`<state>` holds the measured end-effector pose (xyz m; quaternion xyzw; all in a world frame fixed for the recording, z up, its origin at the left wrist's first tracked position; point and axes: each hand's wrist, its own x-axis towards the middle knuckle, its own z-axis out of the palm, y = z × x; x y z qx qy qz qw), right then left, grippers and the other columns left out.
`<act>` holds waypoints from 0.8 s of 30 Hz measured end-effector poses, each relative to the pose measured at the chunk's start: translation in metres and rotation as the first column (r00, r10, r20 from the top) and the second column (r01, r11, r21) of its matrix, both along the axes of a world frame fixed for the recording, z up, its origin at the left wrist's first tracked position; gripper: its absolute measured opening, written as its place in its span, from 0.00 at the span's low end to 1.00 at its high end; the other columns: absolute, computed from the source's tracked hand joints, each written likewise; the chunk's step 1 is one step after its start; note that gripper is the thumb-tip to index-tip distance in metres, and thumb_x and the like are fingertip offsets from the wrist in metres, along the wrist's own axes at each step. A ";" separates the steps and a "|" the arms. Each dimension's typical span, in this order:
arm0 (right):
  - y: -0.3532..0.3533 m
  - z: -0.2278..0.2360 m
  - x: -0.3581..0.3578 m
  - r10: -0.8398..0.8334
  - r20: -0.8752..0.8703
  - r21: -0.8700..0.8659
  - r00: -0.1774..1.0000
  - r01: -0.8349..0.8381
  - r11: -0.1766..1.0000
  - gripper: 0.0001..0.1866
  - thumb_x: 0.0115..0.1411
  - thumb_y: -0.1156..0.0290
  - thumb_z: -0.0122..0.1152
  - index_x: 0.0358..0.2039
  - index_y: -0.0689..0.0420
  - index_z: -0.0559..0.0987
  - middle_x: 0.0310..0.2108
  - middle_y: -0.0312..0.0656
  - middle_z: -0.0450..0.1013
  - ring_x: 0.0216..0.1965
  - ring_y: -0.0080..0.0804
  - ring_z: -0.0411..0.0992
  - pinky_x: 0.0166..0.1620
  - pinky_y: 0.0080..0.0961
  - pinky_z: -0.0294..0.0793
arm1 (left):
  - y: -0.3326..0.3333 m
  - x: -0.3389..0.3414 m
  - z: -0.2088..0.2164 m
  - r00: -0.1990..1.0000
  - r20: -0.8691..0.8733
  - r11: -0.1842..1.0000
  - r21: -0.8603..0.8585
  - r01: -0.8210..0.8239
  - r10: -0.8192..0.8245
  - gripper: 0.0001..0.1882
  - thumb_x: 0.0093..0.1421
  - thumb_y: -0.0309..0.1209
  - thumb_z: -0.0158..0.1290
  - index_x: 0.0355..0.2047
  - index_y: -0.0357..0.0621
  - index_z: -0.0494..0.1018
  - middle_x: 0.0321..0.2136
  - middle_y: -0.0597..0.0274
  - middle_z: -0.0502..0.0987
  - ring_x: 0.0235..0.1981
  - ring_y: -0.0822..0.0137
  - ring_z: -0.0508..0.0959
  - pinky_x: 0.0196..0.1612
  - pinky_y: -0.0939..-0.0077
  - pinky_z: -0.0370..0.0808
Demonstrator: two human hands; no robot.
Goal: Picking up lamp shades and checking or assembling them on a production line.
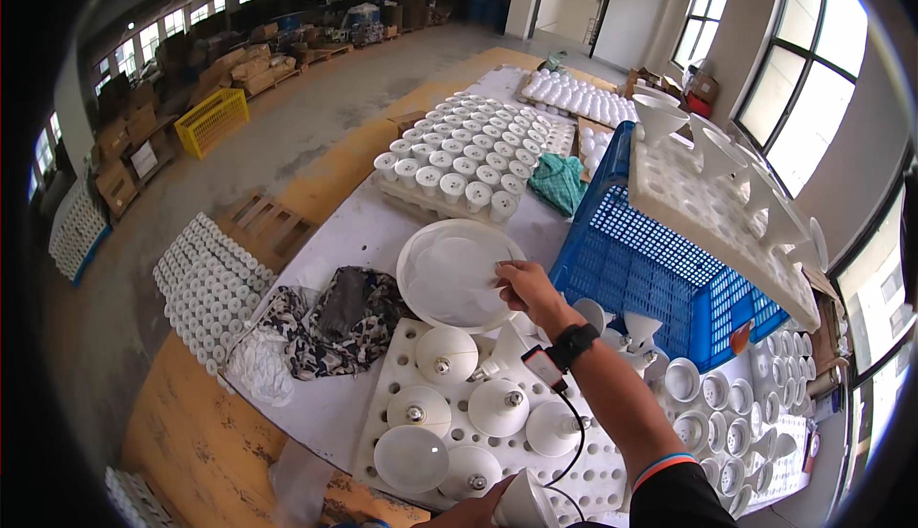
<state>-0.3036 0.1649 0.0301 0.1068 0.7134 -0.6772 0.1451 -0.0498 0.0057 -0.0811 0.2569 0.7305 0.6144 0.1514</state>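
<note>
At the lower edge my left hand (475, 513), partly cut off, is closed round a white cone-shaped lamp housing (526, 503). My right hand (528, 291) reaches over the right side of a round white basin (409, 306). Its thumb and fingers are pinched together; whether a disc edge is between them is too small to tell. Thin translucent discs (449, 265) lie in the basin. Below it, a white foam tray (375, 432) with round holes carries several white lamp bulbs (497, 407), most with metal screw bases up. One bulb (411, 459) shows its smooth round face.
A blue plastic crate (612, 270) stands right, under a foam tray (660, 179) of white cones. White cups (453, 186) fill a far tray, near a green cloth (557, 184). Camouflage fabric (330, 327) lies left. More lamp housings (715, 390) sit at lower right.
</note>
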 end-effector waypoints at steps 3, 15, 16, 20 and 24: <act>0.003 -0.003 0.008 0.101 -0.008 0.279 0.995 -0.095 0.956 0.19 0.56 0.68 0.50 0.46 0.67 0.69 0.31 0.43 0.75 0.15 0.18 0.62 0.14 0.13 0.56 | 0.007 -0.003 0.009 0.999 -0.039 0.999 0.032 -0.006 0.008 0.34 0.48 0.34 0.58 0.52 0.36 0.57 0.39 0.51 0.71 0.36 0.63 0.73 0.37 0.72 0.70; 0.083 0.034 0.215 0.506 -0.186 0.373 0.842 -0.415 0.829 0.13 0.56 0.63 0.57 0.38 0.58 0.78 0.32 0.39 0.75 0.33 0.24 0.72 0.37 0.21 0.70 | 0.019 0.024 0.057 0.987 0.162 0.991 0.132 -0.004 -0.018 0.38 0.44 0.31 0.62 0.53 0.37 0.55 0.41 0.52 0.70 0.41 0.63 0.72 0.43 0.72 0.69; 0.086 0.032 0.229 0.509 -0.267 0.350 0.819 -0.409 0.842 0.14 0.55 0.64 0.58 0.40 0.57 0.77 0.34 0.40 0.74 0.33 0.25 0.71 0.37 0.21 0.70 | 0.019 0.022 0.049 0.925 0.371 0.968 0.250 -0.016 -0.081 0.41 0.44 0.32 0.63 0.54 0.37 0.51 0.42 0.51 0.70 0.45 0.60 0.72 0.50 0.68 0.67; 0.086 0.043 0.272 0.487 -0.254 0.370 0.836 -0.381 0.847 0.21 0.51 0.65 0.63 0.46 0.57 0.73 0.43 0.40 0.68 0.25 0.23 0.68 0.27 0.17 0.69 | 0.022 0.011 0.061 0.810 0.584 0.982 0.173 -0.069 -0.046 0.33 0.46 0.27 0.61 0.49 0.35 0.54 0.29 0.59 0.72 0.20 0.75 0.71 0.20 0.83 0.69; 0.074 0.029 0.295 0.409 -0.381 0.466 0.829 -0.210 0.860 0.17 0.52 0.67 0.61 0.41 0.59 0.73 0.37 0.41 0.70 0.24 0.30 0.69 0.29 0.23 0.70 | 0.030 0.013 0.075 0.753 0.649 0.976 0.216 -0.042 -0.111 0.24 0.49 0.25 0.57 0.44 0.34 0.60 0.25 0.63 0.71 0.13 0.80 0.66 0.12 0.85 0.59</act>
